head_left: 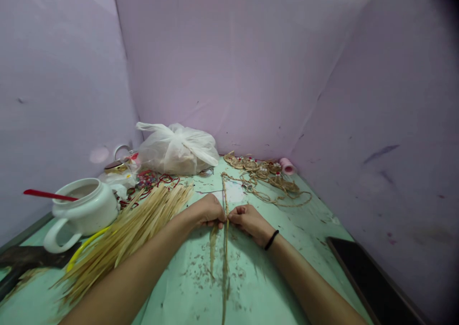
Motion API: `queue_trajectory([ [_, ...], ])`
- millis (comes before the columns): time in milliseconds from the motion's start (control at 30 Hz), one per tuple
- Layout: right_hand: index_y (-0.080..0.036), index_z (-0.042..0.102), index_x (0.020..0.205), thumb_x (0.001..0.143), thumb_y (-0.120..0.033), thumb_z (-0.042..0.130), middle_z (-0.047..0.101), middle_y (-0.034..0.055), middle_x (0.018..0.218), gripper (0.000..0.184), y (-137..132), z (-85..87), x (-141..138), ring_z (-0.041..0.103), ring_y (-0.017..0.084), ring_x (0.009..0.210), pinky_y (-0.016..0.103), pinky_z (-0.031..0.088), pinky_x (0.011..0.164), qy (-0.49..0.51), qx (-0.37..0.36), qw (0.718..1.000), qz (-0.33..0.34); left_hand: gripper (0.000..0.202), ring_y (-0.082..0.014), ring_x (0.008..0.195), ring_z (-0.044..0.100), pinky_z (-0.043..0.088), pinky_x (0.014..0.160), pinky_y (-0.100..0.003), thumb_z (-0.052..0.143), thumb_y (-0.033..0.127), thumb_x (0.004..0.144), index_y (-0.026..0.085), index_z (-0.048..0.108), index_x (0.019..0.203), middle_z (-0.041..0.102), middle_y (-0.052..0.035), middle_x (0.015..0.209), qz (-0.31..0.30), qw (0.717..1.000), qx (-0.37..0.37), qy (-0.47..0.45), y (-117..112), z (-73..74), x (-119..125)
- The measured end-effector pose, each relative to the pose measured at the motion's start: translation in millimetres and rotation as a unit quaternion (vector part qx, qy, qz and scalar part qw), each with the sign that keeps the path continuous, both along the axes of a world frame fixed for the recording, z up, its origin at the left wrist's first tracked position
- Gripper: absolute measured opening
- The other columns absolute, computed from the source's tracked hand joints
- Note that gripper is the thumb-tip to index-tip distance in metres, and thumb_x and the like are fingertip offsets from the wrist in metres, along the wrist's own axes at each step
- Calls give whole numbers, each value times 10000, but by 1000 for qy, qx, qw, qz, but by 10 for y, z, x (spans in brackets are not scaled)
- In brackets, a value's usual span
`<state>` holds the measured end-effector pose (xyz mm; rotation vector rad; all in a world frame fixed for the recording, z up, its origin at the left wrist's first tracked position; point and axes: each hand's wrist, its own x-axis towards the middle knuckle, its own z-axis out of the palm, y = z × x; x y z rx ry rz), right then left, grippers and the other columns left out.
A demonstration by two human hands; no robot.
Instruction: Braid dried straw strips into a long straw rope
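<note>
My left hand [208, 211] and my right hand [249, 220] meet at the middle of the green table [287, 239]. Both pinch a thin plaited straw cord [225, 198] that runs from the far side of the table, between my fingers, and down toward me, where loose straw ends [224, 267] trail. My fingers are curled tight around the cord. A black band sits on my right wrist. A bundle of pale straw strips [132, 229] lies just left of my left forearm.
A white pot [84, 210] with a red stick in it stands at the left. A tied white plastic bag [177, 148] lies at the back. Finished straw ornaments and cord [265, 172] lie at the back right beside a pink roll [287, 165]. Purple walls enclose the table.
</note>
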<state>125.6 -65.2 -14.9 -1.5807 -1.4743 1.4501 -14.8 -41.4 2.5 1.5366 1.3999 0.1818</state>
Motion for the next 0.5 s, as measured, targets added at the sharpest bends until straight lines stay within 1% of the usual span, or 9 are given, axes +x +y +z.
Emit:
queue_trajectory([
  [133,-147,465,518,613,-168,475,302,-87,330,98,3,-11,14,188,26,300,203,89,347,14,-15,1000,15,111,-76,294,290,202,339,-211,514,179,542,132,549,447,419,6,335,-24,999,24,31,-20,48,1],
  [233,-145,481,528,583,-163,466,354,-75,346,59,6,-33,11,211,30,308,201,94,344,42,-14,999,16,85,-97,334,356,245,368,-218,533,180,547,137,570,485,489,-18,408,-19,996,57,67,-109,104,70],
  [300,-146,481,530,553,-149,461,377,-70,353,31,6,-51,1,241,32,314,195,106,344,51,-13,999,-1,62,-147,422,459,290,409,-227,568,197,532,139,580,515,527,-46,472,-1,986,115,119,-202,136,145],
  [367,-152,457,506,525,-143,459,350,-74,336,21,6,-76,-7,242,35,311,195,103,347,52,-14,998,-20,90,-208,562,539,334,468,-239,602,215,515,140,594,565,563,-82,561,20,969,188,161,-308,144,229],
  [433,-159,422,479,504,-145,448,322,-75,332,39,5,-104,-10,230,34,311,198,98,352,70,-12,997,-31,131,-240,675,565,371,534,-250,617,202,515,142,610,630,585,-109,646,24,957,239,163,-405,126,308],
  [500,-163,405,482,494,-154,437,318,-73,350,34,-1,-128,-8,222,33,318,198,99,357,98,-15,994,-36,166,-245,728,569,394,588,-257,617,152,509,147,625,675,593,-113,678,7,955,263,138,-479,100,367],
])
